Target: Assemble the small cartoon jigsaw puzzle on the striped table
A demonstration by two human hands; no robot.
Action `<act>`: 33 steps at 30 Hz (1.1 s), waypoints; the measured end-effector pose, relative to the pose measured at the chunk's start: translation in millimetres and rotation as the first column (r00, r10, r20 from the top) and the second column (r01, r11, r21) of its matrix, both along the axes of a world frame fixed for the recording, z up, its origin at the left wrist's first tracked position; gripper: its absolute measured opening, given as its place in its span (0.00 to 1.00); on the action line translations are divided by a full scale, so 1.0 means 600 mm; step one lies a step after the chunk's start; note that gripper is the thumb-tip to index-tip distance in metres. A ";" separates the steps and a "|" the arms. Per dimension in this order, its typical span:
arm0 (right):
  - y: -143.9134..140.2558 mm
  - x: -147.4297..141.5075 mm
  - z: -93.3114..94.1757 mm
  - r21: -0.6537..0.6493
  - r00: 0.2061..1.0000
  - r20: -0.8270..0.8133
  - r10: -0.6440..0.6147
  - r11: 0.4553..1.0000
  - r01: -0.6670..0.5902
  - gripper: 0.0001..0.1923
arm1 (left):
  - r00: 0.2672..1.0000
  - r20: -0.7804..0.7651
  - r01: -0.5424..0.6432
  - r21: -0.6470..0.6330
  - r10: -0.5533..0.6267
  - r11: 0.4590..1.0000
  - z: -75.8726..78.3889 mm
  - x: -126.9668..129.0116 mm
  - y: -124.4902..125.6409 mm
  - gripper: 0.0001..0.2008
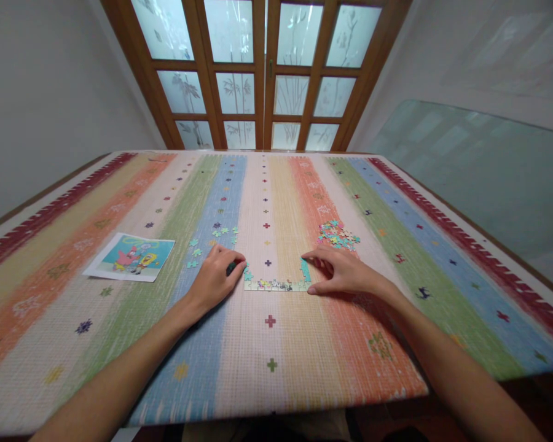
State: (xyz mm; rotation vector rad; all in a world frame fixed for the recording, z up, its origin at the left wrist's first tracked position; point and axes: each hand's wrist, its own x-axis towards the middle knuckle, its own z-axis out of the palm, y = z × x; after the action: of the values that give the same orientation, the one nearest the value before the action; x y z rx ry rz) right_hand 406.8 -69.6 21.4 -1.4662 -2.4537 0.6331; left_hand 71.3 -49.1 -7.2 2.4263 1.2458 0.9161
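Two bare forearms are reaching in from the bottom edge of the frame, lying over a striped mat [276, 344] that is covering the counter [511, 258]. Just past them, at the centre of the frame, a partly joined puzzle border [276, 285] is lying flat on the mat, forming a shallow U: a bottom row with a short arm rising at each end. At the left end of that border, the left hand [216, 276] is resting knuckles up with its fingers curled in and pressed together, pinching a small dark-teal piece [231, 267] at its fingertips, just beside the border's left arm. At the right end, the right hand [345, 272] is lying low with its fingers loosely extended toward the left, the thumb below and the fingertips touching the teal pieces of the border's right arm [305, 270]; whether it is gripping a loose piece cannot be told. Just above the right hand, a heap of loose puzzle pieces [337, 236] is sitting on the orange stripe. Above the left hand, a thinner scatter of teal pieces [212, 238] is spreading over the green and blue stripes. Farther left, well apart from the hands, a printed cartoon picture [131, 256] is lying flat. Across the upper middle of the frame, wooden doors with frosted glass panes [258, 73] are standing behind the counter.
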 end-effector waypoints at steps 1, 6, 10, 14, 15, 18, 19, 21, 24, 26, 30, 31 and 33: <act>0.000 0.000 0.000 0.000 1.000 0.005 -0.001 1.000 0.001 0.31 | 1.000 -0.008 -0.001 0.013 0.001 1.000 0.000 -0.001 0.001 0.05; 0.001 0.001 -0.001 0.009 1.000 0.021 0.003 1.000 -0.003 0.31 | 0.997 -0.068 0.052 0.062 -0.048 0.997 0.008 -0.013 0.004 0.08; 0.001 0.003 -0.002 0.014 1.000 0.012 0.013 1.000 -0.013 0.31 | 0.990 -0.115 0.092 0.054 -0.085 0.994 0.013 -0.024 0.007 0.09; 0.000 0.002 -0.001 0.021 1.000 0.010 0.014 1.000 -0.014 0.31 | 0.983 -0.153 0.105 0.021 -0.101 0.994 0.009 -0.027 0.008 0.09; 0.000 0.001 -0.001 0.021 1.000 0.009 0.013 1.000 -0.013 0.31 | 0.982 -0.159 0.108 0.013 -0.104 0.994 0.007 -0.027 0.008 0.09; -0.001 0.001 -0.001 0.018 1.000 0.009 0.010 1.000 -0.010 0.31 | 0.980 -0.161 0.115 -0.005 -0.114 0.993 0.004 -0.026 0.009 0.10; -0.001 0.001 -0.002 0.020 1.000 0.010 0.010 1.000 -0.010 0.31 | 0.981 -0.158 0.115 -0.009 -0.115 0.993 0.003 -0.026 0.009 0.10; -0.001 0.002 -0.004 0.028 1.000 0.012 0.014 1.000 -0.014 0.32 | 0.982 -0.152 0.114 -0.014 -0.115 0.993 0.003 -0.024 0.009 0.10; 0.000 0.004 -0.007 0.038 1.000 0.016 0.017 0.999 -0.018 0.32 | 0.982 -0.150 0.118 -0.011 -0.119 0.993 0.004 -0.022 0.008 0.10; 0.000 0.005 -0.007 0.038 1.000 0.018 0.015 0.999 -0.015 0.32 | 0.981 -0.150 0.119 -0.009 -0.119 0.993 0.004 -0.021 0.008 0.10; 0.000 0.003 -0.003 0.024 1.000 0.016 0.016 1.000 -0.016 0.31 | 0.980 -0.153 0.131 -0.008 -0.131 0.991 0.004 -0.019 0.006 0.10; -0.001 0.002 -0.001 0.020 1.000 0.016 0.015 1.000 -0.016 0.31 | 0.979 -0.152 0.136 -0.010 -0.136 0.991 0.004 -0.019 0.005 0.10; -0.001 0.001 0.001 0.018 1.000 0.016 0.013 1.000 -0.014 0.31 | 0.978 -0.149 0.143 -0.010 -0.143 0.990 0.005 -0.019 0.004 0.10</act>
State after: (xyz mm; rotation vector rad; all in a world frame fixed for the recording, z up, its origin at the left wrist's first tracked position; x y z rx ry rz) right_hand 407.5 -70.3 21.8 -1.4544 -2.4767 0.6025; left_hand 60.2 -46.4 -4.3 2.5869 1.0998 0.7064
